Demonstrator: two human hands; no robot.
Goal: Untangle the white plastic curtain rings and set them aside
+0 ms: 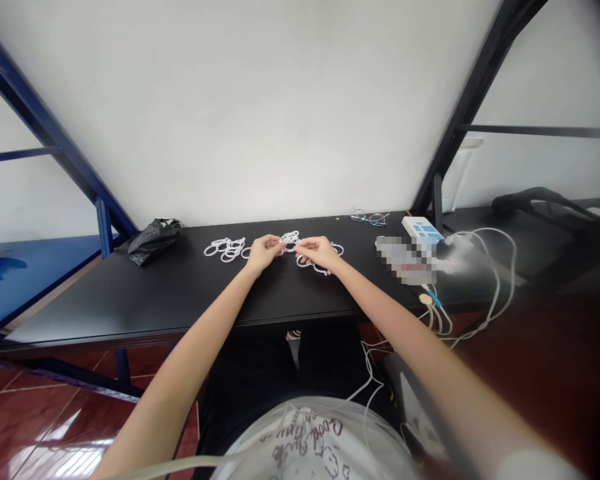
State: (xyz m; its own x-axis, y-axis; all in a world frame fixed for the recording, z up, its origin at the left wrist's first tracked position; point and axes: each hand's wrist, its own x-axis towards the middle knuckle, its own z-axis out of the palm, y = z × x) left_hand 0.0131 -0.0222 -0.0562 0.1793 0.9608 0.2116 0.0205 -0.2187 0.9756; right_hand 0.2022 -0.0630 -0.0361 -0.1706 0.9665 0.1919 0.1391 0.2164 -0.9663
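Note:
My left hand (264, 250) and my right hand (318, 251) meet over the middle of the black table (180, 293), fingers pinched on a small cluster of white plastic rings (290, 238) held between them. More white rings (225, 249) lie loose on the table to the left of my left hand. Other white rings (336, 251) rest under and just right of my right hand.
A crumpled black plastic bag (153, 239) lies at the table's back left. Eyeglasses (369, 217), a white and blue box (422, 231) and white cables (480, 280) sit at the right. Blue shelving (10, 273) stands left, a white wall behind.

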